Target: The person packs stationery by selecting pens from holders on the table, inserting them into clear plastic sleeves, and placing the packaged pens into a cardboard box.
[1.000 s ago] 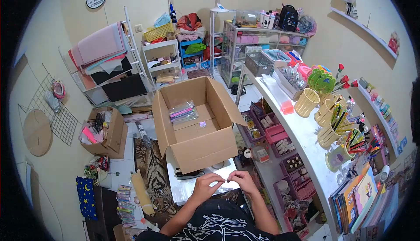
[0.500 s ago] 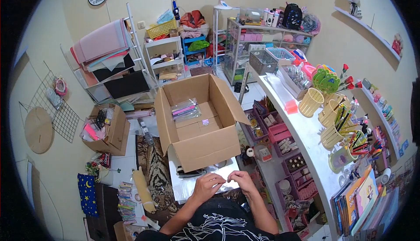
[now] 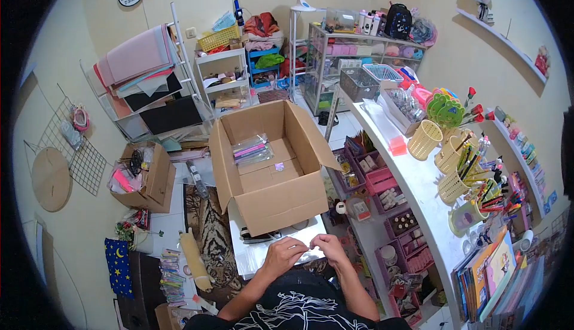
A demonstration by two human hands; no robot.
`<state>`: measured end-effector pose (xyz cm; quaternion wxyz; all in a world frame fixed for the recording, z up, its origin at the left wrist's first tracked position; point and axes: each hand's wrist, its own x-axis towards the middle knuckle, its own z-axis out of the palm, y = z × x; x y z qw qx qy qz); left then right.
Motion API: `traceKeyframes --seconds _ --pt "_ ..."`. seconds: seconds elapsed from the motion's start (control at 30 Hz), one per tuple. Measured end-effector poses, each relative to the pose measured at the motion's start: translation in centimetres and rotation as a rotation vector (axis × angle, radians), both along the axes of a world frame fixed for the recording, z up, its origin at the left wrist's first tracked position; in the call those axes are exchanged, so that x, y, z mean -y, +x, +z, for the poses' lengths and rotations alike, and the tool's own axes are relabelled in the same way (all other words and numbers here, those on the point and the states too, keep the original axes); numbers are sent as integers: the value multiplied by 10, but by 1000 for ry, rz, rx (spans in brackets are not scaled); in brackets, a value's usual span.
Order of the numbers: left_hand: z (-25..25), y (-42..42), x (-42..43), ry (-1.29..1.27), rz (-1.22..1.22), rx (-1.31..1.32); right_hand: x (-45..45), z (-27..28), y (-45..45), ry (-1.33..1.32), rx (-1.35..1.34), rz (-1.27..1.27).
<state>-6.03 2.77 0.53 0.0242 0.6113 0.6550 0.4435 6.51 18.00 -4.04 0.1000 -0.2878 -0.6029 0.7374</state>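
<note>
Hands [image 3: 283,258] near open brown cardboard box [image 3: 282,209]

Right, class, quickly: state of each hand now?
Left hand: fingers bent inward; whether it holds anything cannot be told.
Right hand: fingers bent too; anything held is too small to tell.

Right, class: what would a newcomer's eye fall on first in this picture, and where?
Probably the big, open, brown cardboard box mid-view, just beyond the bare left hand and bare right hand. Next, perhaps, the long white countertop at right, bearing pale yellow perforated cups, and the pale pink sheets hanging at upper left.
</note>
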Motion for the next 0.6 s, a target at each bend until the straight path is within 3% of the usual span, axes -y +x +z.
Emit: traceKeyframes --seconds 0.37,0.5,0.6 --pt "1 5 2 25 25 142 -24 3 12 49 41 -141" --pt "-2 0 2 27 62 158 -34 -46 15 166 38 -239" --pt "-6 -1 5 21 77 185 -40 -96 28 701 238 -347"
